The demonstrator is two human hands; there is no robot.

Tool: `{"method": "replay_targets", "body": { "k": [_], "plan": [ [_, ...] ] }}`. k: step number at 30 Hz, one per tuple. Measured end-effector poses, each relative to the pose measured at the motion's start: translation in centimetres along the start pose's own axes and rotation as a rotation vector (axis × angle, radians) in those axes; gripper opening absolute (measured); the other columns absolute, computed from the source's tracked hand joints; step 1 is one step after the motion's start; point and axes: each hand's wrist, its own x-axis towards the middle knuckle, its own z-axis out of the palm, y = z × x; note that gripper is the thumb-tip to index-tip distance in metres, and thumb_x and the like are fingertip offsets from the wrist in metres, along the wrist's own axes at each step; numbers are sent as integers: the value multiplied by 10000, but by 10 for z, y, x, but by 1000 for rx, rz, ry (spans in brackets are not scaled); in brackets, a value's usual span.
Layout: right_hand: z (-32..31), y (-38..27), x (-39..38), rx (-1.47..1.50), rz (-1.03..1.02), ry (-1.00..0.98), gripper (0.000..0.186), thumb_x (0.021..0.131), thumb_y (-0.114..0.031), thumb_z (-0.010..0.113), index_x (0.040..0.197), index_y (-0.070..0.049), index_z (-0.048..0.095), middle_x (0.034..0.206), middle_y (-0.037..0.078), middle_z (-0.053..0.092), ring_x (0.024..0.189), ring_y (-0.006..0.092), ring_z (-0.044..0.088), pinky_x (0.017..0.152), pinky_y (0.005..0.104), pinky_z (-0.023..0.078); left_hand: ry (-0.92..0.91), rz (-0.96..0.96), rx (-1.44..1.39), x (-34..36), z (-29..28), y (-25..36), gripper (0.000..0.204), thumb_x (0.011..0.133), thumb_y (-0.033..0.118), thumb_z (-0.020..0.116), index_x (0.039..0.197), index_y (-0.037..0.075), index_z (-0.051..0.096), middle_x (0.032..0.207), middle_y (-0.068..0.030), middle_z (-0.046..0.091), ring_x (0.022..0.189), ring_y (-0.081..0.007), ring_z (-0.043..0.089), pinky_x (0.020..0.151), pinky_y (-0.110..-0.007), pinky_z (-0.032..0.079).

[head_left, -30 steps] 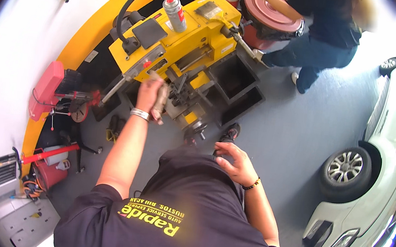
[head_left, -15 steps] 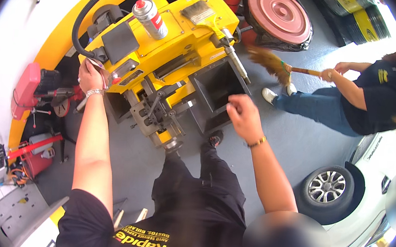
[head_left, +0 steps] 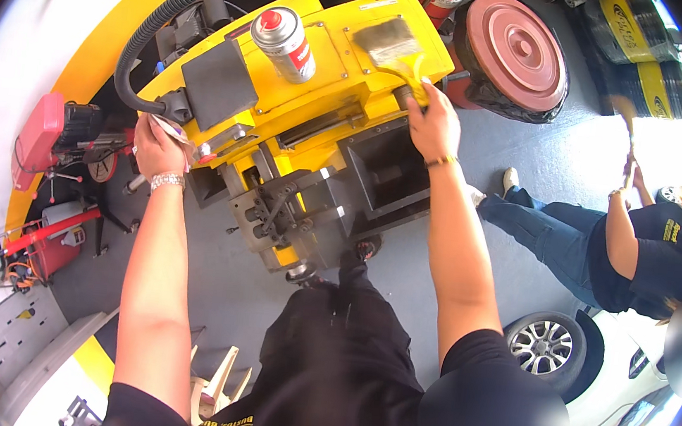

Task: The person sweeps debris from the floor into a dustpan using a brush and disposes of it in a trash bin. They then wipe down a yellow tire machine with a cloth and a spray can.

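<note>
While my right hand (head_left: 432,123) is closing its fingers around the handle of a yellow paintbrush (head_left: 394,44) at one o'clock, bristles lying on the yellow machine (head_left: 337,88) top, my left hand (head_left: 156,150) at ten o'clock is clutching a crumpled rag (head_left: 173,130) against the machine's side. At twelve o'clock a spray can (head_left: 284,42) is standing upright beside the brush.

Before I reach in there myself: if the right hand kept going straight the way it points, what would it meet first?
Probably the paintbrush. The right hand points up over the yellow machine toward the brush, seemingly already gripping its handle; depth is unclear.
</note>
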Motion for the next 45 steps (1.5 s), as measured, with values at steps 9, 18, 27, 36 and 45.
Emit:
{"method": "replay_targets", "body": {
  "k": [9, 18, 27, 36, 45],
  "plan": [
    [-20, -35, -10, 43, 145, 115, 397, 918, -277, 638, 1181, 18, 602, 1077, 243, 667, 995, 413, 639, 880, 440, 506, 23, 19, -7, -2, -3, -4, 426, 1012, 355, 412, 1246, 48, 591, 1265, -172, 615, 1186, -364, 563, 987, -449, 453],
    [47, -51, 39, -402, 129, -73, 454, 894, -340, 610, 1229, -33, 594, 1254, 234, 536, 1136, 416, 530, 964, 495, 445, 41, 67, 17, 1, -5, 4, 387, 981, 308, 454, 1224, 45, 601, 1270, -139, 622, 1173, -353, 564, 1002, -443, 449],
    [96, -191, -35, 711, 346, -394, 471, 894, -338, 717, 1122, 64, 627, 1048, 183, 683, 886, 267, 671, 784, 362, 521, -29, -24, 13, -3, -9, 9, 424, 949, 336, 475, 1307, 122, 553, 1374, -70, 546, 1273, -341, 496, 1060, -464, 410],
    [60, -208, -26, 810, 201, -212, 221, 947, -194, 661, 1032, 1, 598, 842, 37, 632, 764, 112, 578, 701, 276, 483, -73, -99, -19, -2, -17, 6, 436, 937, 358, 491, 1314, 148, 555, 1406, -74, 525, 1317, -360, 452, 1082, -483, 375],
    [-37, -59, -90, 774, 338, -452, 227, 1008, -157, 562, 1197, -37, 530, 1036, 64, 645, 881, 140, 646, 733, 285, 551, 11, -35, 51, -2, -13, 11, 406, 969, 353, 453, 1259, 104, 587, 1315, -99, 593, 1221, -342, 533, 1008, -458, 442]
  ]
}}
